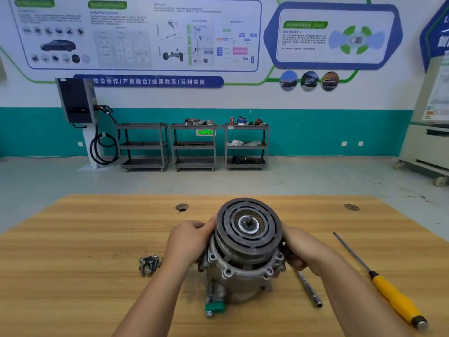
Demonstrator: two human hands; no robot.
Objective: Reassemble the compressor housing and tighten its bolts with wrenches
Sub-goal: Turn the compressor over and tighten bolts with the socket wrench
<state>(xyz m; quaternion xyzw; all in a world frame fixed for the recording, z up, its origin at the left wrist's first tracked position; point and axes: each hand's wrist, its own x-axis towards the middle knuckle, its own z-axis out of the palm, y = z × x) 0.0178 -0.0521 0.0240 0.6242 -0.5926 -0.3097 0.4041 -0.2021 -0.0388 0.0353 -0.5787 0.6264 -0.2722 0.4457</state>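
Note:
The compressor (243, 268) stands upright on the wooden table (73, 239), its dark slotted pulley disc (249, 227) facing up. The grey front housing flange shows several empty bolt holes. My left hand (188, 242) grips the left side of the housing just under the pulley. My right hand (303, 251) holds the right side, fingers curled around the flange. A green plug sits at the compressor's lower front. A small pile of bolts (149, 265) lies on the table to the left of my left forearm.
A metal socket wrench bar (309, 290) lies just right of the compressor, partly under my right wrist. A yellow-handled screwdriver (379, 280) lies further right. Two round holes mark the table's far side. Beyond the table are three grey carts and a wall charger.

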